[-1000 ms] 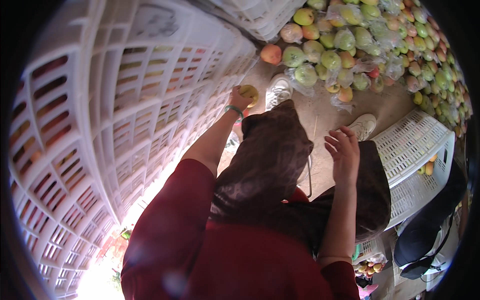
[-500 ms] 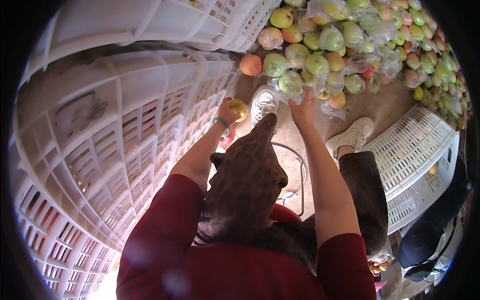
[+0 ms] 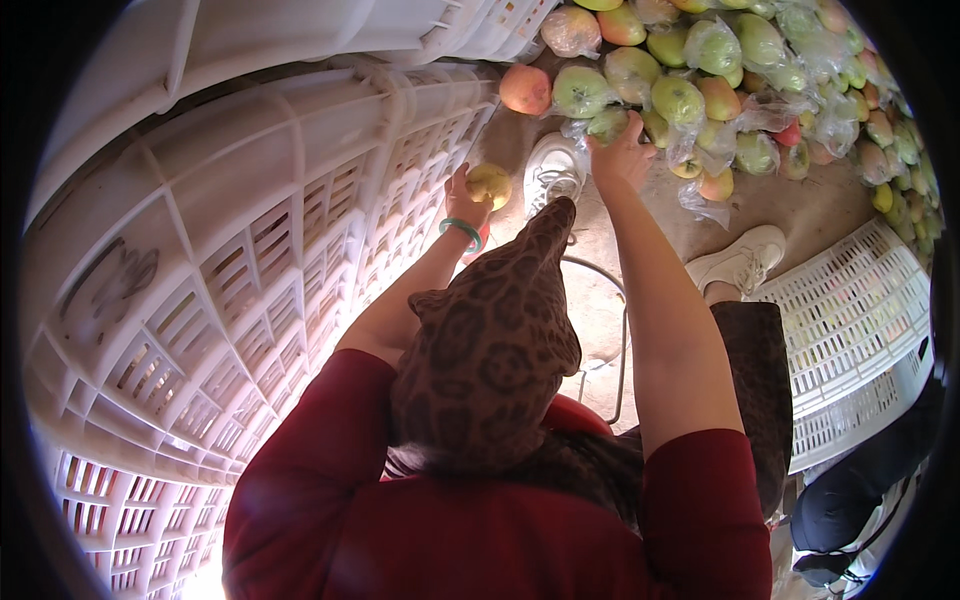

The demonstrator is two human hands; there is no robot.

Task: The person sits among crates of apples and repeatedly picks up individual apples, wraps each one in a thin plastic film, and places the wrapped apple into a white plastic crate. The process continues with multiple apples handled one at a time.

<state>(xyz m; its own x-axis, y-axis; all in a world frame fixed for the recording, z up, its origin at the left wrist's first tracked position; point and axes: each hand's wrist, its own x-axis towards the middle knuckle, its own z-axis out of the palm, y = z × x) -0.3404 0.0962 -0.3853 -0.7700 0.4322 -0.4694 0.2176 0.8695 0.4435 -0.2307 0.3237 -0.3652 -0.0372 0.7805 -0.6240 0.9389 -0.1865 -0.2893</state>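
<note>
A yellow-green apple (image 3: 490,186) rests in my left hand (image 3: 467,196), whose fingers curl round its left side. The wrist above it wears a green bangle, and a bit of a red apple (image 3: 476,243) shows beneath. Farther right, my right hand (image 3: 622,160) has its fingers wrapped round a green apple (image 3: 606,125) in clear plastic at the near edge of the pile. Beside that one lie a bagged green apple (image 3: 581,92) and a bare reddish apple (image 3: 525,89).
Stacked white slatted crates (image 3: 300,220) form a wall on my left. The apple pile (image 3: 760,60), many in clear bags, spreads across the far right. Another white crate (image 3: 850,310) lies at right. My white shoes (image 3: 555,172) stand on the floor, near a thin metal frame (image 3: 622,340).
My right hand has reached forward and closed on a bagged green apple at the pile's edge. My left hand still holds the yellow-green apple. The view has shifted slightly.
</note>
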